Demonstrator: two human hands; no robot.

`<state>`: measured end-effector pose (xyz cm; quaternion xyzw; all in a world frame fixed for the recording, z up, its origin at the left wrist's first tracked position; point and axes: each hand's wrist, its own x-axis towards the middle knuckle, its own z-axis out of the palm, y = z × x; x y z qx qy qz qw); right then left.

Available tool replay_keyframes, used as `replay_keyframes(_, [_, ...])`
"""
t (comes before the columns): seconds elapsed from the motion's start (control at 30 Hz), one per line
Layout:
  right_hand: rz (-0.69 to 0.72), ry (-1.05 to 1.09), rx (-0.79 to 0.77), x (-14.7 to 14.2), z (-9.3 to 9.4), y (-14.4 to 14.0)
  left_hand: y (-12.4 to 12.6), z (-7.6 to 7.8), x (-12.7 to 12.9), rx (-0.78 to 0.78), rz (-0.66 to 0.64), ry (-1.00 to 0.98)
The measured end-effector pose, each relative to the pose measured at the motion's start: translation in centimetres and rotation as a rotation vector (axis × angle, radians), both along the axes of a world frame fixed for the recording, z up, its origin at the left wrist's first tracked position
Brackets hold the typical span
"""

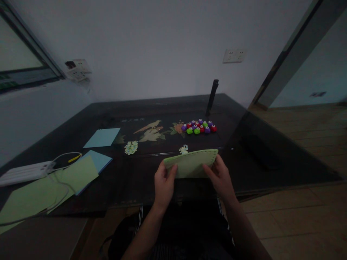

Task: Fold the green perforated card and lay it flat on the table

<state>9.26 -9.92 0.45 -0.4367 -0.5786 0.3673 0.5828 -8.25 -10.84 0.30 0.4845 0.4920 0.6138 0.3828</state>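
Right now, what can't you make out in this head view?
- Underside of the green sheet: faces away; left hand and right hand cover its lower corners.
- Punches: too small to tell their shapes.
- Paper bits: too small and dim.
- Green paper pile: cut off by the left edge.
- Lettering on the table: blurred.

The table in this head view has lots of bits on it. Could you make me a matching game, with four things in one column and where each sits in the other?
Things:
1. green punched sheet
2. cluster of small coloured punches
3. white power bank
4. light blue sheet

Places:
A. far left edge of the table, cable attached
B. held between left hand and right hand
C. lying flat, left of the inlaid picture
D. far side, beside the dark upright stand

Pairs: 1-B, 2-D, 3-A, 4-C
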Motion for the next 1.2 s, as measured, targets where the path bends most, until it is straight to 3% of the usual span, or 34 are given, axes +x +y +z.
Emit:
replay_keyframes(0.23, [-0.111, -0.058, 0.017, -1.1, -0.6, -0.3, -0.3, -0.4, -0.1, 0.067, 0.081, 0.056])
replay_keyframes(0.47, [-0.121, -0.134, -0.016, -1.4, -2.3, 0.0, 0.0, -1.5, 0.0, 0.003, 0.039, 0.053])
replay_keyframes(0.83, [-0.138, -0.303, 0.009, -0.9, -2.1, -0.7, -0.7, -1.2, -0.6, -0.004, 0.040, 0.073])
replay_keyframes(1.03, [-0.096, -0.378, -0.041, -0.5, -2.8, -0.5, -0.4, -1.9, -1.3, -0.065, 0.023, 0.213])
replay_keyframes(1.2, [-0.080, -0.378, -0.115, -0.9, -2.3, -0.1, -0.5, -1.0, -1.8, -0.133, -0.005, 0.379])
